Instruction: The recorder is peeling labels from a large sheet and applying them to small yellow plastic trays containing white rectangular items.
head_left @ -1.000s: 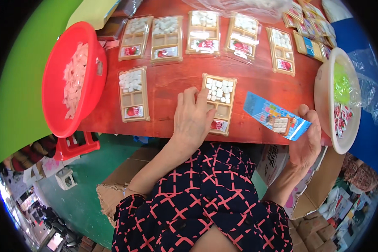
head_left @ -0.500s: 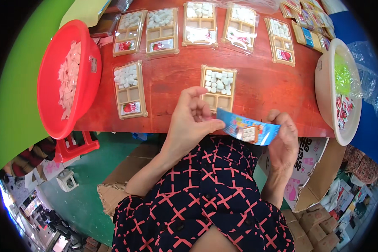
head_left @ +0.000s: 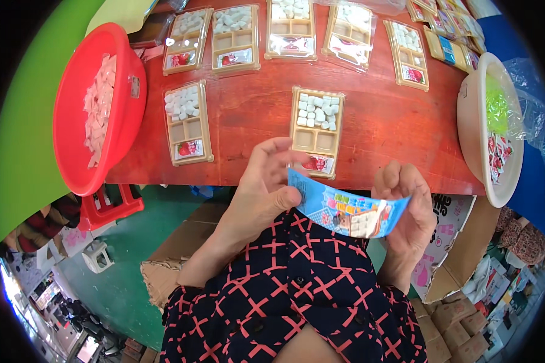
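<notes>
A curved blue printed paper strip (head_left: 348, 212) is stretched between my two hands, just in front of the table edge. My left hand (head_left: 261, 184) pinches its left end with the thumb in front; the other fingers are curled loosely behind. Closed on the right end is my right hand (head_left: 409, 209), its fingers partly hidden by the strip. Right behind the strip lies a tan compartment tray (head_left: 318, 140) under a clear cover, with white marshmallow-like cubes at the far end, two middle compartments and a red-and-white sachet (head_left: 317, 163) at the near end.
Similar trays (head_left: 188, 128) lie at the left and in a back row. A red basin (head_left: 97, 109) of pale pink packets stands left; a white basin (head_left: 466, 115) with sachets and green shreds stands right. Packs (head_left: 445, 48) pile up at the back right. Cardboard boxes (head_left: 172, 254) sit below the table.
The blue strip has come nearer to me and been pulled wider, its face turned more toward me. Both hands moved slightly; the near tray's sachet now shows.
</notes>
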{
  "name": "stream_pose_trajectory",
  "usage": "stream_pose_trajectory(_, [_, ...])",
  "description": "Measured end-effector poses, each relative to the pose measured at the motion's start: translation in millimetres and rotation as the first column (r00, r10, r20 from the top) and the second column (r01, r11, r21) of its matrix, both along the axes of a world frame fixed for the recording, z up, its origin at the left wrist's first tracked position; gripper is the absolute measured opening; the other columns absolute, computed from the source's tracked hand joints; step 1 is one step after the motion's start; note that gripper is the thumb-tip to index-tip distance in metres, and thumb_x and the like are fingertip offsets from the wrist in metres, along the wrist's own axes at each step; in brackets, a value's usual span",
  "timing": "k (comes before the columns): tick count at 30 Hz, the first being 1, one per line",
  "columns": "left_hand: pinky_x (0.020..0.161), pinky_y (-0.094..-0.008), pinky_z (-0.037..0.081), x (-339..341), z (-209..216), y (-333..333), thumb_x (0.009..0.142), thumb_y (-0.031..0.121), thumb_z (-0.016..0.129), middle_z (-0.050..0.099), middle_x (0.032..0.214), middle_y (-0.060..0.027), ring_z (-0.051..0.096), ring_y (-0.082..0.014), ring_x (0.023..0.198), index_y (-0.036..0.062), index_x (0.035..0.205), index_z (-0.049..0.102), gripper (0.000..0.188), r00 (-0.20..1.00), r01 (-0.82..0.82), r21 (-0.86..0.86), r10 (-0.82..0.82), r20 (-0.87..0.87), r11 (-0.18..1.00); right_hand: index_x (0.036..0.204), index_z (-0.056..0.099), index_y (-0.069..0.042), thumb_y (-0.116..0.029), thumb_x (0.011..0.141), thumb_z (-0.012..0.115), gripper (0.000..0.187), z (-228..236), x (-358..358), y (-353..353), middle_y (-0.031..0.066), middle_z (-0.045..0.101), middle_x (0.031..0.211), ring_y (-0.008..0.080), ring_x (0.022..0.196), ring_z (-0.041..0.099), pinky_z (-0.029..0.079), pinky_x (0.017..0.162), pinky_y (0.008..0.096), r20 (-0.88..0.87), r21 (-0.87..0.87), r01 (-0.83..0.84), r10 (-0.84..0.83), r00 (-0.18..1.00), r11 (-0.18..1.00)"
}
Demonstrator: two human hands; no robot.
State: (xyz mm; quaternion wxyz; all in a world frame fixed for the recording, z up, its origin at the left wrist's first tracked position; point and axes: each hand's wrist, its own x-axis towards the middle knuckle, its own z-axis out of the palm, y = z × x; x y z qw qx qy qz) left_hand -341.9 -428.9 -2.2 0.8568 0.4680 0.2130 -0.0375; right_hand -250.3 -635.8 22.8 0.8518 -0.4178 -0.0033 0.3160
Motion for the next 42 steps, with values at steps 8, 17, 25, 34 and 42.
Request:
stream_pose_trajectory(8, [0.074,-0.026,0.051,13,-9,6,0.074,0.005,0.077,0.06,0.092,-0.0094,0.062,-0.0148,0.084,0.0009,0.125,0.038,0.064,0.996,-0.049,0.045,0.052,-0.076,0.998,0.083,0.056,-0.006,-0.02,0.084,0.064,0.016,-36,-2,1,0.0068,0.06,0.1,0.0109,0.084,0.056,0.043,0.078,0.0263,-0.018,-0.243,0.076,-0.083,0.996,0.967])
stream_pose_trajectory(17, [0.061,-0.0237,0.049,37,-37,8,0.072,0.002,0.076,0.06,0.076,-0.006,0.061,-0.011,0.071,0.0025,0.117,0.045,0.055,0.99,-0.078,0.51,0.126,-0.061,0.857,0.086,0.054,-0.003,-0.009,0.079,0.069,0.018,-63,18,19,0.0027,0.059,0.087,0.0074,0.076,0.052,0.043,0.069,0.0218,0.203,-0.677,0.127,0.017,0.979,0.725])
stream_pose_trajectory(25, [0.063,-0.0307,0.05,50,-46,12,0.07,0.008,0.077,0.064,0.075,-0.0116,0.064,-0.019,0.071,0.0014,0.118,0.044,0.058,0.982,-0.005,0.697,0.137,-0.133,0.717,0.073,0.059,-0.002,-0.025,0.073,0.075,0.029,-68,28,38,0.0081,0.055,0.06,0.0191,0.054,0.051,0.041,0.053,0.035,0.37,-0.903,0.271,0.282,0.885,0.334])
stream_pose_trajectory(34, [0.063,-0.036,0.048,61,-41,15,0.072,0.016,0.076,0.064,0.073,-0.0117,0.065,-0.0241,0.069,0.0024,0.118,0.048,0.055,0.965,0.237,0.895,0.014,-0.261,0.378,0.069,0.053,-0.002,-0.03,0.074,0.074,0.034,-56,33,52,0.0141,0.055,0.065,0.035,0.065,0.057,0.042,0.057,0.044,0.37,-0.913,0.398,0.583,0.723,0.087])
stream_pose_trajectory(42, [0.061,-0.0385,0.047,31,-34,-10,0.072,0.016,0.075,0.061,0.069,-0.0108,0.063,-0.0282,0.066,0.0022,0.116,0.049,0.053,0.93,0.355,0.877,-0.216,-0.297,0.325,0.067,0.05,-0.001,-0.027,0.076,0.072,0.036,-43,-21,20,0.0156,0.052,0.064,0.0368,0.059,0.054,0.04,0.051,0.0443,0.28,-0.939,0.344,0.531,0.799,-0.023])
